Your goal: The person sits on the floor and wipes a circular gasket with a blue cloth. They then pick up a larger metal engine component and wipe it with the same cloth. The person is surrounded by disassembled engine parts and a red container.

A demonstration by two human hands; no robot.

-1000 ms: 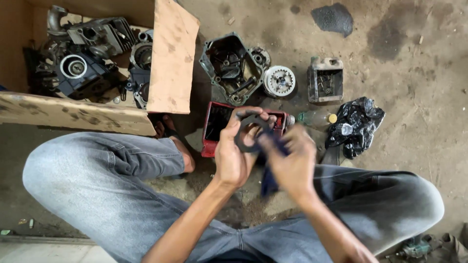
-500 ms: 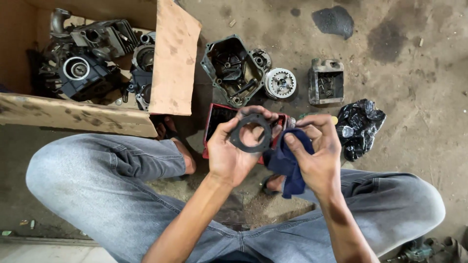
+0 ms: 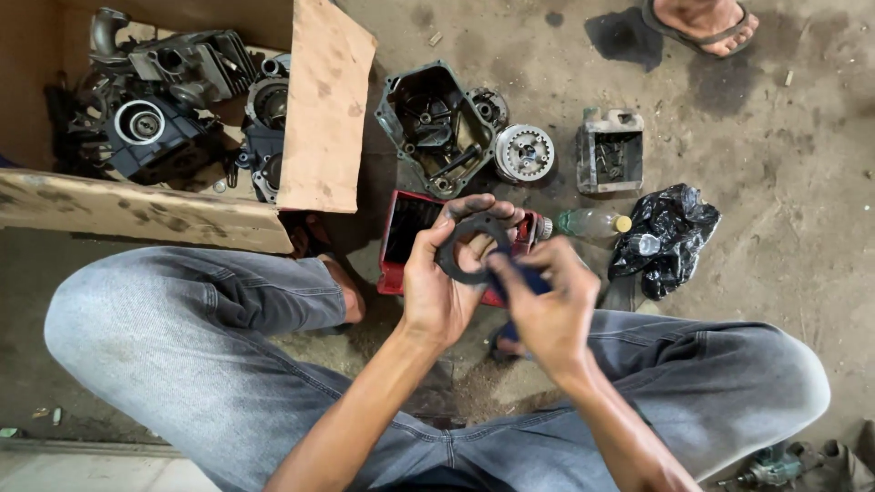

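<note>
left hand (image 3: 437, 287): gripped a dark metal ring (image 3: 469, 248) by its rim
right hand (image 3: 547, 305): pinched a blue rag (image 3: 521, 282) against the ring
behind: red tray (image 3: 406, 239) on the dirt floor (image 3: 784, 137)

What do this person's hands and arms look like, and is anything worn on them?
Both are bare: no gloves, sleeves, watch or rings show. The left hand and right hand are smudged with dark grease, heaviest on the fingertips. The forearms are uncovered down to the picture's lower edge. Faded blue-grey jeans cover the legs.
</note>
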